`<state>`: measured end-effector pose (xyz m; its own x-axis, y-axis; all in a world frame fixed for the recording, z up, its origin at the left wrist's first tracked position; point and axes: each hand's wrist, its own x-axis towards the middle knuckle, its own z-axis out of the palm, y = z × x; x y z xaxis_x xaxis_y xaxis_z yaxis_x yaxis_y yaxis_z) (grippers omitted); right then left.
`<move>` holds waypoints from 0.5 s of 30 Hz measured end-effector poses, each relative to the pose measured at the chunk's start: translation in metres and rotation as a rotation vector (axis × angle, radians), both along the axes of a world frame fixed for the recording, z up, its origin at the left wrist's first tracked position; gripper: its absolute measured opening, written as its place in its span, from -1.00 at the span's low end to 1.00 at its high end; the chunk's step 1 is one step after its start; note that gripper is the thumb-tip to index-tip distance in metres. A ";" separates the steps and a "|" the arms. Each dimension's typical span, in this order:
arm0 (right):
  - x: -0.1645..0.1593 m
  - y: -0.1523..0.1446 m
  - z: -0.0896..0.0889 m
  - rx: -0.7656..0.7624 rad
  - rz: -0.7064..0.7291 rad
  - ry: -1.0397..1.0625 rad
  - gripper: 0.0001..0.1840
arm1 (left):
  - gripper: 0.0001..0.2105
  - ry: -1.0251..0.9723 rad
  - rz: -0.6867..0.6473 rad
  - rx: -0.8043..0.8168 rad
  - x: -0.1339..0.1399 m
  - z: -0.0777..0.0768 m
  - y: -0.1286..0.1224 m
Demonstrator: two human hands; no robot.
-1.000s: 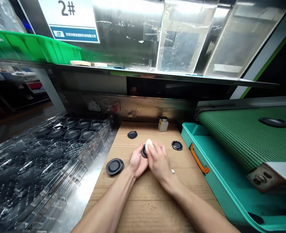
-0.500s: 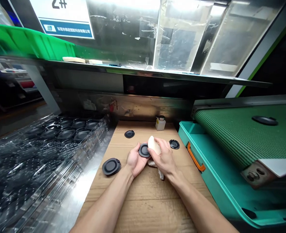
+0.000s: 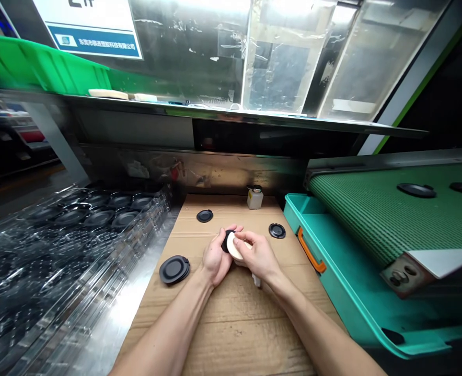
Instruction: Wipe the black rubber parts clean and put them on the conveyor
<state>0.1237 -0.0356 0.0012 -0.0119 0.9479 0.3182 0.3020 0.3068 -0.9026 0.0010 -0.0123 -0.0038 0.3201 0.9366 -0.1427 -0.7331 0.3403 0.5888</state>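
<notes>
My left hand (image 3: 216, 258) is closed around a round black plastic disc (image 3: 226, 242), held above the cardboard. With my right hand (image 3: 259, 256) I grip a cream-white round pad (image 3: 235, 247), laid over the disc so that most of the disc is covered. A crumpled white cloth (image 3: 257, 281) lies partly hidden beneath my right hand. To the left rests a small stack of black discs (image 3: 175, 269). Single black discs sit farther off, one at the back left (image 3: 205, 215) and one to the right (image 3: 277, 230).
A small bottle (image 3: 255, 197) stands at the back of the cardboard sheet (image 3: 223, 334). On the left are clear plastic trays (image 3: 78, 271) holding black discs. At right, a teal bin (image 3: 333, 292) with an orange handle sits beside and below a green conveyor belt (image 3: 403, 219) carrying discs.
My right hand has brought the pad down and left onto the disc, which showed mostly uncovered before. The whole view has shifted slightly.
</notes>
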 end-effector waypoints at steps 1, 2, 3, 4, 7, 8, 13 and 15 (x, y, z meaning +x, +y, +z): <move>0.000 0.002 0.001 -0.024 0.045 0.039 -0.70 | -0.72 0.014 -0.005 -0.004 0.001 -0.001 -0.001; 0.000 0.002 0.002 -0.055 0.090 0.068 -0.71 | -0.72 0.027 -0.011 -0.011 0.001 -0.001 -0.001; 0.000 0.003 0.004 -0.092 0.132 0.080 -0.71 | -0.72 0.037 -0.018 -0.019 0.000 -0.001 -0.001; 0.001 0.002 0.006 -0.131 0.166 0.077 -0.72 | -0.71 0.047 -0.027 -0.025 -0.001 -0.001 -0.002; 0.009 -0.001 0.013 -0.224 0.234 0.002 -0.73 | -0.69 0.074 -0.045 -0.044 -0.005 0.002 -0.003; 0.013 -0.002 0.016 -0.243 0.253 -0.037 -0.74 | -0.68 0.078 -0.046 -0.051 -0.006 0.003 -0.003; 0.024 -0.003 0.020 -0.169 0.108 -0.203 -0.72 | -0.71 0.024 -0.044 -0.055 -0.001 0.003 -0.004; 0.022 -0.001 0.017 -0.084 0.009 -0.210 -0.71 | -0.74 -0.008 -0.062 -0.046 0.004 0.000 -0.004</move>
